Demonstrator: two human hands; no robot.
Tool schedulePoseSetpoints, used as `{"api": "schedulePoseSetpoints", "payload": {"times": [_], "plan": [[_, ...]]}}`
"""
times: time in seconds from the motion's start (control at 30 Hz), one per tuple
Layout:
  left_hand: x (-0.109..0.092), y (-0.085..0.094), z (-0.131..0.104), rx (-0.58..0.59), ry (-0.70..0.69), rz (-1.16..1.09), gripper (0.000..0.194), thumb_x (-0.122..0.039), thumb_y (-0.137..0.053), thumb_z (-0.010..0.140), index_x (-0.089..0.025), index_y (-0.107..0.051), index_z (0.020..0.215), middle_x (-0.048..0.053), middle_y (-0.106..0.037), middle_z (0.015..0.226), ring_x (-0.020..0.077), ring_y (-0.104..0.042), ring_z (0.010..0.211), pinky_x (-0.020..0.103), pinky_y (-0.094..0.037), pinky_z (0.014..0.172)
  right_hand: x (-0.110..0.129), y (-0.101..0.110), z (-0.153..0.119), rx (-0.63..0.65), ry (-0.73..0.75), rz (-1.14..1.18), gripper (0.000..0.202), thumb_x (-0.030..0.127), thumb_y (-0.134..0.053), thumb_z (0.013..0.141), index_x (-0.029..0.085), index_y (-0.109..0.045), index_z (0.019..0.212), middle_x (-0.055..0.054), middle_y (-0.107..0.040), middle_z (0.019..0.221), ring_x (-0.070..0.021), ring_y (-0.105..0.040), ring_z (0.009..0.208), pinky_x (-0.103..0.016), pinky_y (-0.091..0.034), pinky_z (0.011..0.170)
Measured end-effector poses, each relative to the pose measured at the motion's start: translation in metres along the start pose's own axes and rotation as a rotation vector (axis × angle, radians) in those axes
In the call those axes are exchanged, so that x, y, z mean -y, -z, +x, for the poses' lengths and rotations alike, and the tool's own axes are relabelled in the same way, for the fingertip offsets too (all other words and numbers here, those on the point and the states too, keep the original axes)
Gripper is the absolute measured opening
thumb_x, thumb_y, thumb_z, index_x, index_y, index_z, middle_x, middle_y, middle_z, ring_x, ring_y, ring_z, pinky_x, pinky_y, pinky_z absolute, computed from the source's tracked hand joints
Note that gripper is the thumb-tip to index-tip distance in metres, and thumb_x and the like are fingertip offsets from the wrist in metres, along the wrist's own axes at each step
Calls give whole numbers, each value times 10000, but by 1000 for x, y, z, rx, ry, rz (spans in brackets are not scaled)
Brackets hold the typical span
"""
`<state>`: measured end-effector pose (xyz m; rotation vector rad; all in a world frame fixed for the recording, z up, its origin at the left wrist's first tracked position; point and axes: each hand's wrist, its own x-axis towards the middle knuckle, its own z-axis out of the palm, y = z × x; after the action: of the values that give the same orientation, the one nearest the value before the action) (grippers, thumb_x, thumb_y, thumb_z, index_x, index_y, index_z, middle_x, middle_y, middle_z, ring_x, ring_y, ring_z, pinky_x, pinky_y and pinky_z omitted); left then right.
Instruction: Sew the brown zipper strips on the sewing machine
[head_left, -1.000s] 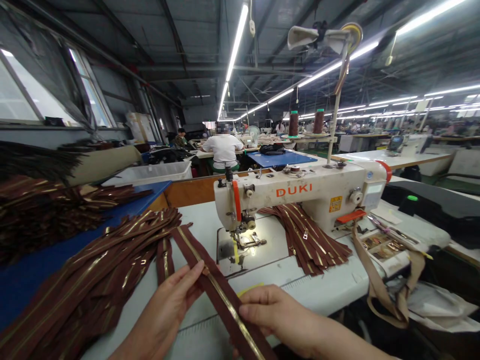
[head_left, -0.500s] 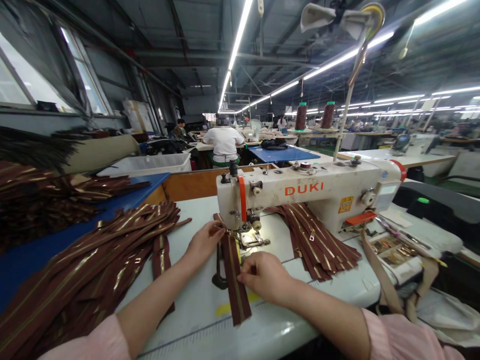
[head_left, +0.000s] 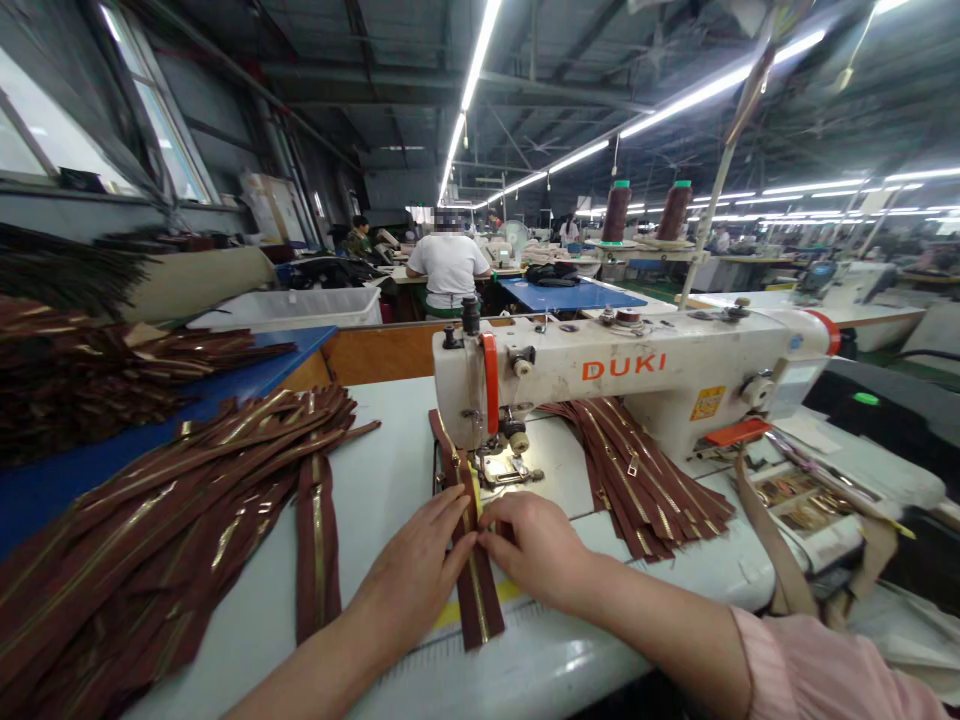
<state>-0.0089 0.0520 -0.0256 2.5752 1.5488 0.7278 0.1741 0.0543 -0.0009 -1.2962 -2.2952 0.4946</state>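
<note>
A brown zipper (head_left: 480,605) with gold teeth lies lengthwise on the sewing machine bed, its far end left of the needle area. My left hand (head_left: 409,565) reaches over its left side, with fingers and thumb closed on the tape. At the right edge, my right hand (head_left: 536,550) pinches the same zipper between thumb and curled fingers. Both hands' fingertips nearly meet at its middle. Just beyond them stands the white sewing machine (head_left: 555,365), its presser foot area (head_left: 510,470) lit.
Many brown zippers (head_left: 172,540) are heaped at the left, and a fanned bundle of zippers (head_left: 645,480) lies under the machine arm. A parts tray (head_left: 799,500) with metal pieces sits at the right. A person in a white shirt (head_left: 448,265) sits ahead.
My left hand has come down from the zipper's far end to its middle, beside my right hand. The zipper's slider area near the machine is now uncovered. The view has shifted slightly.
</note>
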Motion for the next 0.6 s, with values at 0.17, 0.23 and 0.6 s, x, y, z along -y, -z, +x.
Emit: {"api": "schedulePoseSetpoints", "payload": {"times": [0.17, 0.23, 0.6], "plan": [[0, -2, 0, -60, -82, 76, 383, -309, -362, 939, -162, -497, 1266, 115, -602, 1266, 236, -569, 1162, 413, -468, 992, -3, -3, 3, -21, 77, -68, 156, 192, -484, 859, 178, -638, 885, -60, -675, 895, -176, -584, 858, -255, -363, 717], [-2, 0, -1, -77, -109, 88, 387, -311, -333, 952, -164, -487, 1276, 114, -605, 1255, 232, -577, 1151, 404, -476, 984, -3, -4, 2, -28, 91, -97, 164, 173, -470, 857, 176, -630, 894, -59, -660, 877, -174, -574, 840, -255, -361, 700], [-4, 5, -2, -85, -186, 143, 390, -319, -302, 972, -163, -616, 1145, 102, -651, 1183, 225, -618, 1086, 380, -512, 946, -8, -8, -3, -60, 195, -116, 210, 178, -436, 896, 186, -635, 965, -45, -621, 857, -172, -536, 819, -262, -375, 700]]}}
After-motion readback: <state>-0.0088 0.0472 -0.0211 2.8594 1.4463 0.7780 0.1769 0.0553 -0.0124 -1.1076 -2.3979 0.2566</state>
